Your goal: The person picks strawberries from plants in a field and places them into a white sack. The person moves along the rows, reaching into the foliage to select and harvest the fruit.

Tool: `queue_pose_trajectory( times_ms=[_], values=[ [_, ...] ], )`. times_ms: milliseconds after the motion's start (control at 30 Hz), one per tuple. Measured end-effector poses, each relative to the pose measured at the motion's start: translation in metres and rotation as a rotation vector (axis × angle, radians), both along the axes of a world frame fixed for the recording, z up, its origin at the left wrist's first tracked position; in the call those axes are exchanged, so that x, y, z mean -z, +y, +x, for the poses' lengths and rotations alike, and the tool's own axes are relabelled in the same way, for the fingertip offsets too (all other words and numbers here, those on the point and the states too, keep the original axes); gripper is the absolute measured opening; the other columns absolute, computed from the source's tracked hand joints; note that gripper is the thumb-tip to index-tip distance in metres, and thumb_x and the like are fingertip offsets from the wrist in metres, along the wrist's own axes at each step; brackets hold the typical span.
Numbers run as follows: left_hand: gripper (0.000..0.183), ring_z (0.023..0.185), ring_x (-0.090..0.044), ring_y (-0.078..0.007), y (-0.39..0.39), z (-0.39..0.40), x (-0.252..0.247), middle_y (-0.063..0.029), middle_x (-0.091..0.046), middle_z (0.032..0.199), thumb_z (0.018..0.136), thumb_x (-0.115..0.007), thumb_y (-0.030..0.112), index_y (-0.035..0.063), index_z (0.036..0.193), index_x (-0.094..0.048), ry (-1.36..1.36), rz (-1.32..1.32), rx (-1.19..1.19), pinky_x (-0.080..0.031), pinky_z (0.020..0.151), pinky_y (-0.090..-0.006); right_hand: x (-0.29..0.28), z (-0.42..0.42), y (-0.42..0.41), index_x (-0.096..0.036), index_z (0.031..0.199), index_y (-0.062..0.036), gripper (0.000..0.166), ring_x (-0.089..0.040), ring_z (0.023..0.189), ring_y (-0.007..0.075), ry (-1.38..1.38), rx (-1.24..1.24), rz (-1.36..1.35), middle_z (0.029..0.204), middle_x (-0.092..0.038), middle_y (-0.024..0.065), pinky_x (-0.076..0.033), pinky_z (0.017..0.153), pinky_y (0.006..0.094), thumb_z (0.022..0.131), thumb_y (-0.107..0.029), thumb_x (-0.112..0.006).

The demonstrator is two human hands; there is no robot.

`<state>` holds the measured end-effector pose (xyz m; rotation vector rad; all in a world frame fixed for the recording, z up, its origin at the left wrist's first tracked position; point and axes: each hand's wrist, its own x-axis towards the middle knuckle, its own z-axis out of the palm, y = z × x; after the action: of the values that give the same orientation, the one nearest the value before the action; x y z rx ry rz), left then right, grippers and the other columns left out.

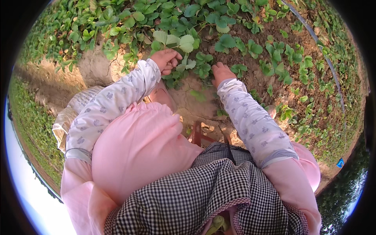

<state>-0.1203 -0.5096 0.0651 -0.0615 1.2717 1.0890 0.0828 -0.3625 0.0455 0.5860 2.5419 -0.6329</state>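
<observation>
My left hand [166,60] is closed around the thin stems of a picked or lifted strawberry sprig [173,41], whose pale leaf undersides show above the fingers. More leaves poke out to the right of those fingers. At the right, my right hand [222,73] reaches down to the soil beside a small strawberry plant [203,63], fingers slightly spread; its fingertips are partly hidden, and no held thing shows. Both forearms wear white sleeve covers with a grey flower pattern.
Dense strawberry plants [176,14] fill the top. Smaller plants [276,55] grow in brown soil at the right, where a grey hose [332,64] curves past. A translucent plastic sack [66,114] lies left of my left arm. A reddish-brown stool frame [196,133] shows between my legs.
</observation>
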Motion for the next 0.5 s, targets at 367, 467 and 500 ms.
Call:
queue_pose_trajectory(
  times_ms=[367, 467, 500],
  values=[
    [0.032, 0.082, -0.056, -0.029, -0.005, -0.001, 0.025, -0.0115, -0.06, 0.083, 0.058, -0.064, 0.012, 0.0074, 0.09, -0.058, 1.159, -0.122, 1.225, -0.045, 0.07, -0.0363, -0.03, 0.007, 0.052, -0.053, 0.091, -0.0073, 0.029, -0.05, 0.089, 0.0275, 0.374, 0.386, 0.062, 0.097, -0.05, 0.0108, -0.044, 0.076, 0.0356, 0.065, -0.012, -0.064],
    [0.021, 0.076, -0.057, -0.0298, -0.005, -0.007, 0.026, -0.0128, -0.06, 0.078, 0.063, -0.061, 0.017, 0.0069, 0.08, -0.059, 1.124, -0.22, 1.206, -0.045, 0.067, -0.0369, -0.025, 0.001, 0.039, -0.056, 0.088, -0.0093, 0.022, -0.049, 0.092, 0.0276, 0.177, -0.03, 0.082, 0.093, -0.049, 0.0099, -0.043, 0.079, 0.0363, 0.067, -0.012, -0.061],
    [0.017, 0.072, -0.057, -0.0308, -0.012, -0.008, 0.03, -0.0137, -0.06, 0.076, 0.066, -0.059, 0.021, 0.0065, 0.075, -0.06, 1.139, -0.183, 1.074, -0.046, 0.066, -0.0375, -0.011, 0.001, 0.029, -0.056, 0.088, -0.0085, 0.023, -0.048, 0.093, 0.0267, 0.073, -0.126, 0.161, 0.093, -0.049, 0.0095, -0.043, 0.078, 0.036, 0.066, -0.012, -0.061]
  ],
)
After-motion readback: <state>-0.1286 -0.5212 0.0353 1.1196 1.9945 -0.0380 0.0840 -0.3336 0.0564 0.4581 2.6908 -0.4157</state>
